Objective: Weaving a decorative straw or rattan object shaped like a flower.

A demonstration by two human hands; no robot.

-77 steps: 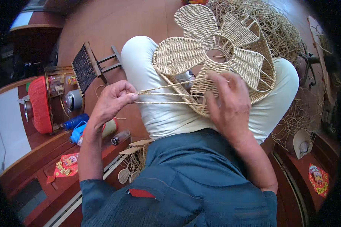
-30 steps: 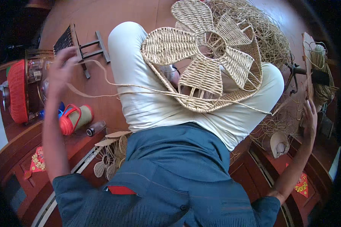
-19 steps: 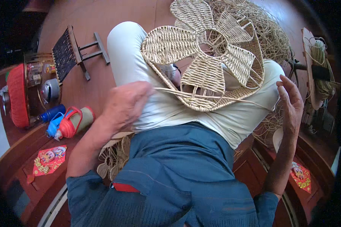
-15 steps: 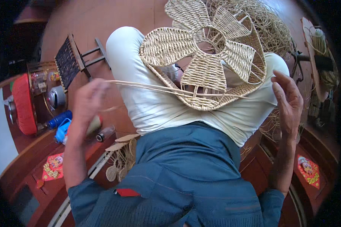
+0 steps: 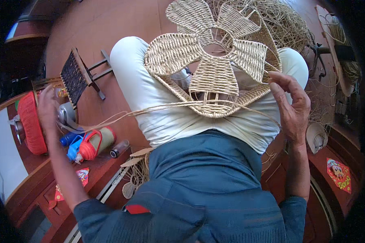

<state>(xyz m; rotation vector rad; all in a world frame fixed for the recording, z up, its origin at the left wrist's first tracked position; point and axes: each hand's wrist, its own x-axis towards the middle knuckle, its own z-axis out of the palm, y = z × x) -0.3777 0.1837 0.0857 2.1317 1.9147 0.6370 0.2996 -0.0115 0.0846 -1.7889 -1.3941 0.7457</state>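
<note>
A woven straw piece (image 5: 215,79), with petal shapes around a central ring and a braided outer rim, rests across my lap. Long straw cords (image 5: 150,108) run from its lower edge out to the left, and a shorter end trails right. My left hand (image 5: 48,107) is far out to the left, near the loose end of the cords. Motion smears its fingers, so whether it grips a cord is unclear. Beside the right rim of the weave, my right hand (image 5: 293,103) is raised with thumb and fingers apart and nothing visible between them.
A big heap of loose straw cord (image 5: 282,26) lies beyond the piece. To the left are a small folding stool (image 5: 75,77), a red-covered item (image 5: 31,123), a red-handled jug (image 5: 97,143) and a bottle (image 5: 119,148). A wooden stand with cord (image 5: 340,52) is at right.
My left hand has swung farther left and the cords now sag below it. My right hand has moved left, closer to the woven rim. The view has shifted slightly.
</note>
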